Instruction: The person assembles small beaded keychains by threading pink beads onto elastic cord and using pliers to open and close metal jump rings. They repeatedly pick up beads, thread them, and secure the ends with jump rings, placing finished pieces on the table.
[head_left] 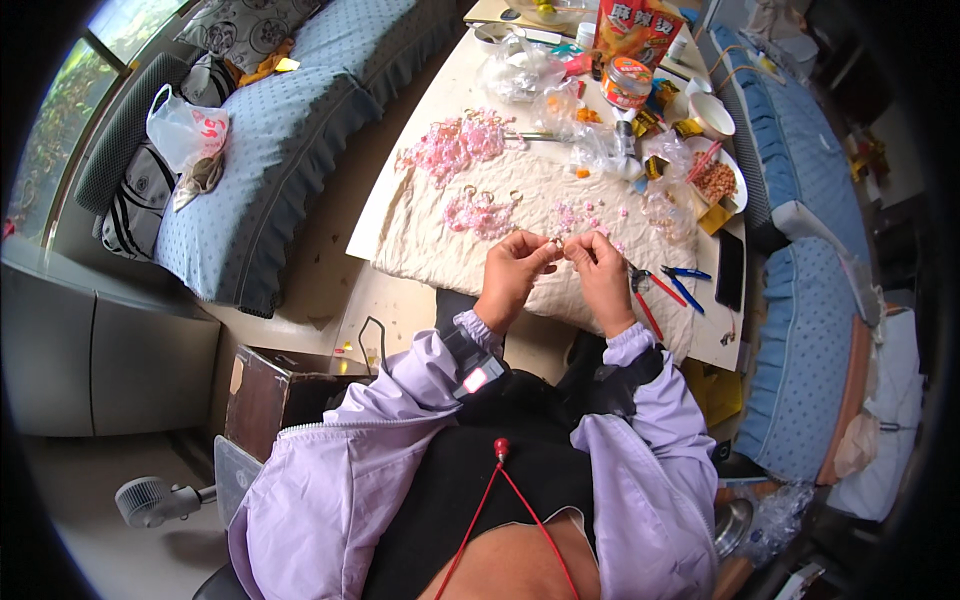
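My left hand (512,272) and my right hand (601,270) meet fingertip to fingertip over a cream cloth (430,235), pinching one tiny pale piece (558,242) between them; what it is I cannot tell. Heaps of pink beads (455,145) and a smaller pink cluster with small rings (482,213) lie on the cloth beyond my hands. Loose pink beads (590,215) are scattered just past my fingers. Both sleeves are lilac.
Red-handled pliers (648,300) and blue-handled pliers (685,283) lie right of my right hand, beside a black phone (730,270). Clear bags, an orange-lidded jar (627,80), a snack bag (635,30) and a bowl (712,112) crowd the far table. Blue sofas (270,150) flank it.
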